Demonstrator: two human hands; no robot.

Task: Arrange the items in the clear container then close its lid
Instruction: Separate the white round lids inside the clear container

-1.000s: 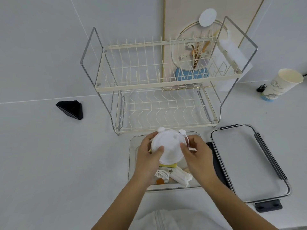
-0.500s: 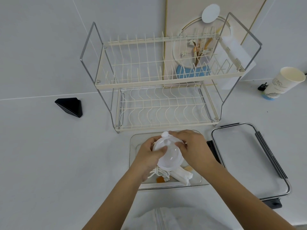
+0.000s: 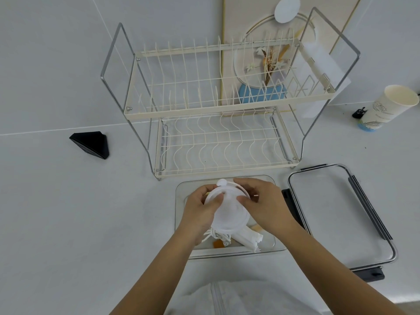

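Gripped between left hand [image 3: 200,208] and right hand [image 3: 261,203], fingers curled around its rim: a round white translucent lidded item [image 3: 227,212], tilted, above the clear container [image 3: 181,196]. Beside, at right, the lid [image 3: 341,214] lying flat. Farther back, the dish rack [image 3: 216,110].

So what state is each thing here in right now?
clear container: open, items inside
lid: off, flat on the counter beside the container
round white item: held by both hands over the container
left hand: gripping it
right hand: gripping it
dish rack: upright, both tiers bare
paper cup: upright, lidless
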